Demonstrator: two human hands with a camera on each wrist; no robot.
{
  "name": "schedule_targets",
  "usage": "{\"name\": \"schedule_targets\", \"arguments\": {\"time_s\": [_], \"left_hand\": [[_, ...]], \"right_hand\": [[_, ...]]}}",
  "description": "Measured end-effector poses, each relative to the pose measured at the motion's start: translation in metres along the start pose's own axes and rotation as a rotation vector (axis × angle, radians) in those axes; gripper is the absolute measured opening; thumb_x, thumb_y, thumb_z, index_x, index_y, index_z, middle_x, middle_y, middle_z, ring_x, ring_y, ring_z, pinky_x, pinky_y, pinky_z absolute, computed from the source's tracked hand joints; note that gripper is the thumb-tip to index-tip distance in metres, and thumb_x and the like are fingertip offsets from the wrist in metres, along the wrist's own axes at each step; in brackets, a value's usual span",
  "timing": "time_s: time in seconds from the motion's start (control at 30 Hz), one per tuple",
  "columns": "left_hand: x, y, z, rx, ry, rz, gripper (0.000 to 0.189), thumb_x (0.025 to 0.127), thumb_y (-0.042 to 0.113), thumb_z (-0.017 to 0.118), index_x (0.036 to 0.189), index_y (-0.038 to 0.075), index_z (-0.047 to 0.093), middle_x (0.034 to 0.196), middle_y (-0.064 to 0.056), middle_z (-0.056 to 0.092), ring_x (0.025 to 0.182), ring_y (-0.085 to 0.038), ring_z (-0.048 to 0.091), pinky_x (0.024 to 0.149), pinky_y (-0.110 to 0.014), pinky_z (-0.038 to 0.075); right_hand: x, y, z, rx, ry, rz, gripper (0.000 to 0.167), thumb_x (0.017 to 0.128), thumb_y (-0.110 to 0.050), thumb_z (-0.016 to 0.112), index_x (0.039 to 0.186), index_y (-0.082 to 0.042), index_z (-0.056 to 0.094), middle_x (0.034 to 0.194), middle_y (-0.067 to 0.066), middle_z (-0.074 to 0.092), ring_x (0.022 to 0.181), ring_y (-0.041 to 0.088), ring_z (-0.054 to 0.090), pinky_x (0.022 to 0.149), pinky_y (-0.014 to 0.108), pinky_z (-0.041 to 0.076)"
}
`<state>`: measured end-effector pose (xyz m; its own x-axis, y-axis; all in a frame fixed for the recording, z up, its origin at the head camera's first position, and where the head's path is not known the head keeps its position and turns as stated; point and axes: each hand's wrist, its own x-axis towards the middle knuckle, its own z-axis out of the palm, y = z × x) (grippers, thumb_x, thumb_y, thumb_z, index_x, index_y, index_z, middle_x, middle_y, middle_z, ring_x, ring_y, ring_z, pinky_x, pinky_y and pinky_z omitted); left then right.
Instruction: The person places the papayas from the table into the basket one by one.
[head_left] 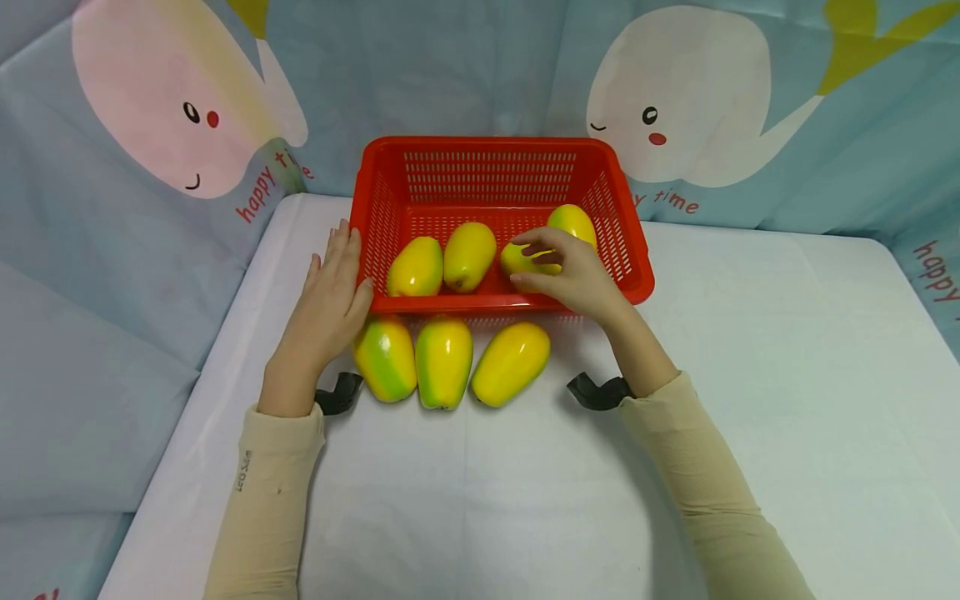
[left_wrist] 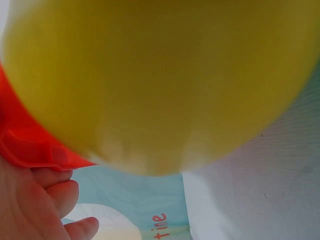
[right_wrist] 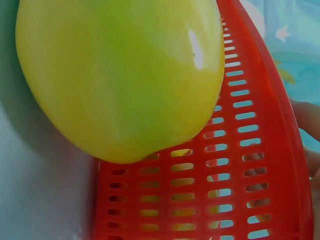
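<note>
A red plastic basket (head_left: 498,304) with slotted walls stands on the table with several yellow-green mangoes inside. My left hand (head_left: 330,292) rests along its left side, fingers extended against the outer wall. In the left wrist view, those fingers (left_wrist: 57,192) lie by the red rim, behind a large blurred mango (left_wrist: 160,90). Over the basket's front right, my right hand (head_left: 566,271) is loosely bent above a mango (head_left: 513,260), its fingers overlapping the fruit and the thumb apart from them. Another mango (head_left: 572,221) lies behind that hand. Two mangoes (head_left: 416,267) sit at the left inside.
Before the basket, three mangoes lie in a row: a left one (head_left: 385,358), a middle one (head_left: 444,362) and a right one (head_left: 512,364). Black wrist straps (head_left: 597,392) stick out near both wrists. A blue printed cloth (head_left: 465,75) hangs behind the white table (head_left: 480,517).
</note>
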<state>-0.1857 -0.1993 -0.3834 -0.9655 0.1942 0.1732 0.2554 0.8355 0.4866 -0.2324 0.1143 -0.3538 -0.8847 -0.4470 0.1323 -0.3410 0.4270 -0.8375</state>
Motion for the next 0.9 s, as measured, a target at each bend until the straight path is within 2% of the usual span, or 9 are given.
{"name": "schedule_targets", "arguments": {"time_s": [0.27, 0.53, 0.73, 0.9], "left_hand": [[0.0, 0.0, -0.001, 0.005, 0.001, 0.002, 0.063, 0.097, 0.024, 0.034, 0.15, 0.0, 0.01, 0.158, -0.012, 0.004, 0.144, -0.024, 0.0, 0.113, -0.052, 0.003], [0.001, 0.001, -0.001, 0.007, -0.001, -0.006, 0.064, 0.097, 0.025, 0.035, 0.151, 0.001, 0.01, 0.158, -0.011, 0.003, 0.144, -0.023, 0.0, 0.114, -0.05, 0.002], [0.001, 0.0, -0.001, 0.005, -0.001, -0.009, 0.064, 0.097, 0.024, 0.035, 0.15, 0.001, 0.01, 0.158, -0.011, 0.003, 0.144, -0.023, 0.0, 0.114, -0.05, 0.002], [0.001, 0.0, -0.001, 0.004, 0.0, -0.012, 0.063, 0.097, 0.025, 0.035, 0.15, 0.001, 0.01, 0.158, -0.012, 0.004, 0.144, -0.023, 0.0, 0.114, -0.05, 0.002]], "right_hand": [[-0.006, 0.0, -0.001, 0.06, 0.063, -0.046, 0.039, 0.084, -0.011, 0.069, 0.12, 0.0, 0.058, 0.12, 0.013, 0.059, 0.11, 0.029, 0.056, 0.096, 0.036, 0.045], [-0.021, 0.0, -0.005, 0.087, 0.062, -0.116, 0.038, 0.083, -0.002, 0.068, 0.119, 0.004, 0.057, 0.121, 0.02, 0.058, 0.109, 0.029, 0.056, 0.097, 0.043, 0.044], [-0.037, 0.001, -0.006, 0.125, 0.061, -0.124, 0.037, 0.082, 0.004, 0.068, 0.118, 0.006, 0.057, 0.12, 0.021, 0.057, 0.109, 0.031, 0.056, 0.095, 0.044, 0.045], [-0.05, 0.001, -0.005, 0.153, 0.061, -0.166, 0.038, 0.08, 0.009, 0.068, 0.115, 0.011, 0.057, 0.117, 0.023, 0.058, 0.106, 0.036, 0.055, 0.094, 0.035, 0.047]]}}
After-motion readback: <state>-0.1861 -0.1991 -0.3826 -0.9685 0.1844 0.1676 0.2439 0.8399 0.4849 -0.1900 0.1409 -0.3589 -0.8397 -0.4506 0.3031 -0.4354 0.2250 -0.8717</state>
